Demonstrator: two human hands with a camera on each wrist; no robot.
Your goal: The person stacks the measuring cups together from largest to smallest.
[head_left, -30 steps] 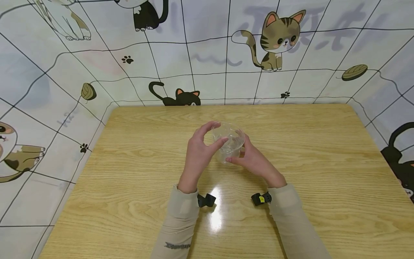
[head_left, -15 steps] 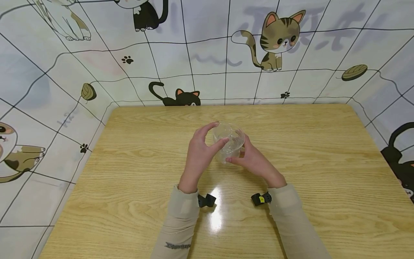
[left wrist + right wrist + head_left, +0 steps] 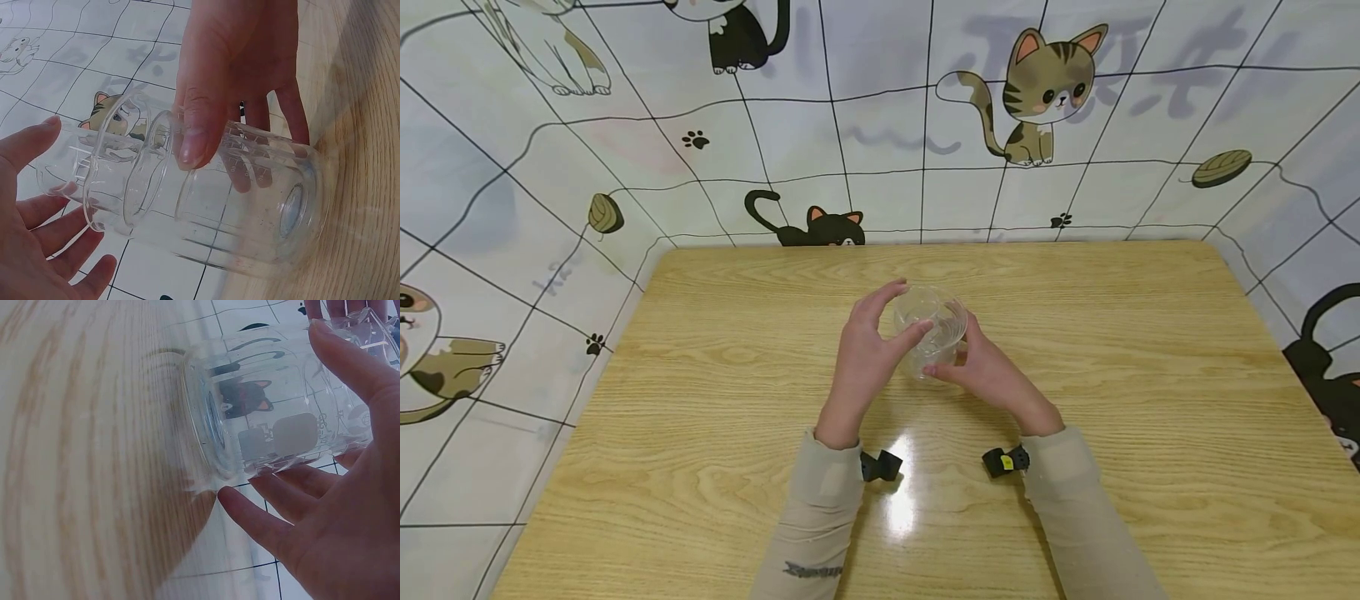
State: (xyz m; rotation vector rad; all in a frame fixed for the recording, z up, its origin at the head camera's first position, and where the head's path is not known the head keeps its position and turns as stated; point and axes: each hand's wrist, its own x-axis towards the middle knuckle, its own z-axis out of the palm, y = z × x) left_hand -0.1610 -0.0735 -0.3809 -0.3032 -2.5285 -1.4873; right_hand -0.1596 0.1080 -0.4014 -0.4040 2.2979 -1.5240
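At the middle of the table stands a clear cup (image 3: 250, 219) with printed markings on its side. A smaller clear cup (image 3: 65, 156) sits partly inside its mouth. My left hand (image 3: 863, 354) holds the smaller cup at the rim, thumb on the near side and fingers on the far side. Lower down, my right hand (image 3: 996, 375) grips the larger cup, its thumb (image 3: 197, 134) pressed on the wall. In the right wrist view the larger cup's base (image 3: 215, 415) is down at the tabletop. Both cups are see-through, so how deep the inner one sits is hard to tell.
The wooden table (image 3: 700, 400) reaches back to a white wall (image 3: 880, 125) with cartoon cats and grid lines. More printed wall stands at either side. A bright reflection lies on the wood between the forearms.
My left hand has shifted very slightly to the right at the wrist, and its fingertips have moved a little on the rim. My right hand stays in place on the larger cup.
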